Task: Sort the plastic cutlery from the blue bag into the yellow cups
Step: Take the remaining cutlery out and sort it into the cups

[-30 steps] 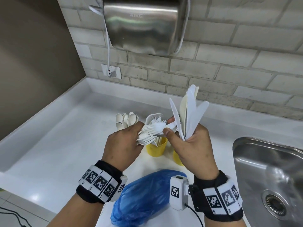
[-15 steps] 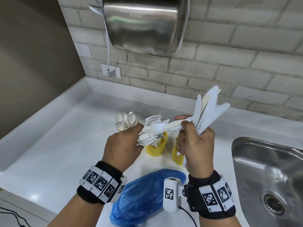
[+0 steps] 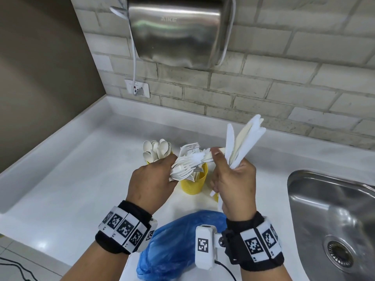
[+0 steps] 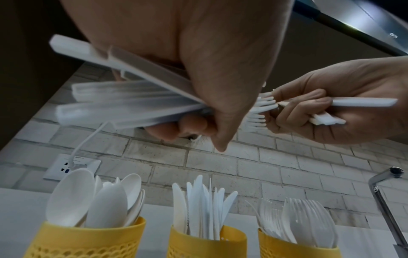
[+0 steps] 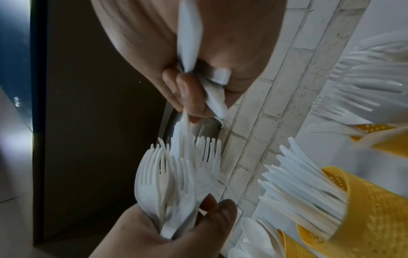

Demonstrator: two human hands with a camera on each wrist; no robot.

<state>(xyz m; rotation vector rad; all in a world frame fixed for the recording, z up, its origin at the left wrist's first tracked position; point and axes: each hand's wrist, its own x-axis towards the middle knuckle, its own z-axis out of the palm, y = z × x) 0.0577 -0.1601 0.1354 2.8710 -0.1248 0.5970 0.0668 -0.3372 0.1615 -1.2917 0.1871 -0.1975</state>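
My left hand grips a bundle of white plastic forks by the handles, tines pointing right. My right hand holds a fan of white knives upright, while its thumb and forefinger pinch one white piece that sticks out of the fork bundle. Below the hands stand three yellow cups: one with spoons, one with knives, one with forks. In the head view the middle cup shows and the right one is mostly hidden behind my right hand. The blue bag lies crumpled near the counter's front edge.
A steel sink lies at the right of the white counter. A steel hand dryer hangs on the brick wall above, its cord running to a socket. A tap stands at the right.
My right hand has turned, tipping the knife fan to the right, and its thumb and forefinger have closed on a piece in the fork bundle. My left hand has stayed still.
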